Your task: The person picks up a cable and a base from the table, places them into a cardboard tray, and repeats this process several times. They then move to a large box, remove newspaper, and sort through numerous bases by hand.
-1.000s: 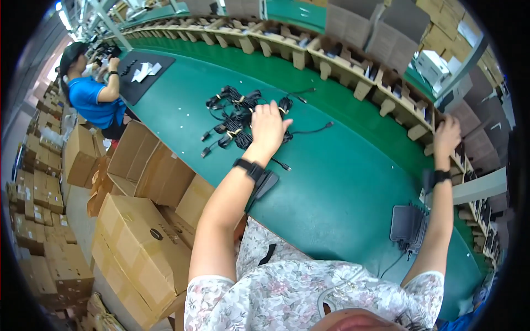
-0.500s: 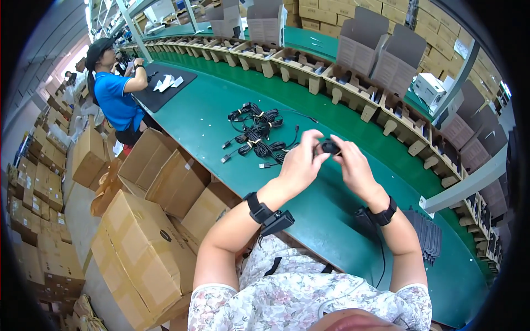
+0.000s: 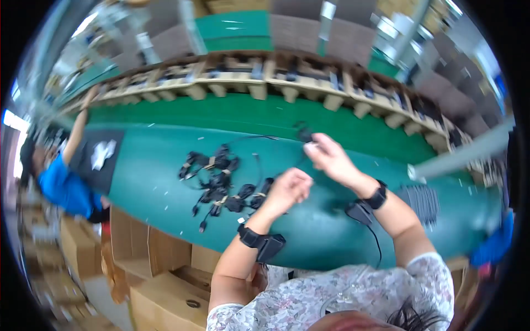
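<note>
**Cable (image 3: 305, 134) gripped by right hand (image 3: 329, 157)**

One cable was pinched in the fingertips of the right hand, held up just beyond the left hand (image 3: 288, 190); its outline was smeared by motion, so its ends could not be made out. The fingers of the left hand were curled in, and whether anything was grasped there could not be told.

Below and to the left, one pile (image 3: 212, 185) of black, tied cables was spread on the green table (image 3: 149, 171). The bundles were overlapped, so no sure count could be made, and the pile's right end was partly covered by the left hand.

Two wristbands (image 3: 378, 196) were worn, one on each wrist, each with a black unit (image 3: 270, 248) attached. One row of trays (image 3: 226, 88) was ranged along the back; their contents were blurred. One grey stack (image 3: 422, 201) was set at the right, its pieces too blurred to count. At the left, one co-worker (image 3: 66, 185) in blue was seen, an arm stretched to the trays, beside one dark mat (image 3: 105, 179) bearing white papers (image 3: 102, 153). Boxes (image 3: 168, 300) at lower left were cut off by the rim.
</note>
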`<state>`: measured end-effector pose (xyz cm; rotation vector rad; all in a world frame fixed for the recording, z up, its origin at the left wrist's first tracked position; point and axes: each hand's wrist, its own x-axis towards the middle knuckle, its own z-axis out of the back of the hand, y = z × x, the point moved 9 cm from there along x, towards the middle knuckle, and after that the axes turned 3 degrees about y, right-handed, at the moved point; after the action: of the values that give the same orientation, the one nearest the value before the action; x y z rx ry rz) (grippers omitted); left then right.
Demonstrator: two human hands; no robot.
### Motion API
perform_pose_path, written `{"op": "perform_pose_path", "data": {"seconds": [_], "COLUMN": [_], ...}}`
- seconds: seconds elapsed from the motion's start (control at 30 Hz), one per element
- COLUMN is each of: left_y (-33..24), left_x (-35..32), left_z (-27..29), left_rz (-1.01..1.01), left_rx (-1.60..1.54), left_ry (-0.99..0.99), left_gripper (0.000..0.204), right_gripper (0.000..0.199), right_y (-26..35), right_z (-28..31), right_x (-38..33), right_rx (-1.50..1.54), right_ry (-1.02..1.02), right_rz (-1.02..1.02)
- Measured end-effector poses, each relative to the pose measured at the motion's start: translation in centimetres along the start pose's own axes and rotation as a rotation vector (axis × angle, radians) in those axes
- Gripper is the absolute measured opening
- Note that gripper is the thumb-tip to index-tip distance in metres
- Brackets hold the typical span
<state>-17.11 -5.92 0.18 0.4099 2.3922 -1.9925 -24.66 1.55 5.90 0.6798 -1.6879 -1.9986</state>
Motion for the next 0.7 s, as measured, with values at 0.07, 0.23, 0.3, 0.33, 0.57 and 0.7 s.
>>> {"op": "perform_pose_path", "data": {"seconds": [0.07, 0.23, 0.3, 0.33, 0.57, 0.7], "left_y": [-0.1, -1.8, -2.5, -2.2, 1.4, 1.4], "left_x": [1.0, 2.7, 1.9, 1.2, -3.1, -4.2], "left_z": [0.3, -3.0, -3.8, -4.0, -5.5, -6.1], "left_rz": [0.008, -0.104, -0.146, -0.120, 0.056, 0.106], "left_rx": [-0.007, -0.166, -0.155, -0.034, 0.281, 0.347], "left_ry": [0.005, -0.062, -0.100, -0.100, -0.106, -0.224], "left_gripper": [0.010, 0.024, 0.027, 0.030, 0.035, 0.034], "right_gripper": [0.033, 0.035, 0.043, 0.042, 0.038, 0.040], "right_y": [2.6, 0.8, 3.0, 3.4, 3.4, -1.6], "right_z": [-1.3, 1.4, 7.5, 11.0, 35.6, 43.2], "right_x": [-1.6, -4.9, -7.0, -7.9, -7.7, -1.4], "right_rx": [-0.671, -0.411, -0.697, -0.702, -1.050, -1.123], "right_ry": [-0.016, 0.110, -0.241, -0.369, -0.804, -0.619], "right_rz": [0.579, -0.038, -0.096, -0.112, -0.244, -0.265]}}
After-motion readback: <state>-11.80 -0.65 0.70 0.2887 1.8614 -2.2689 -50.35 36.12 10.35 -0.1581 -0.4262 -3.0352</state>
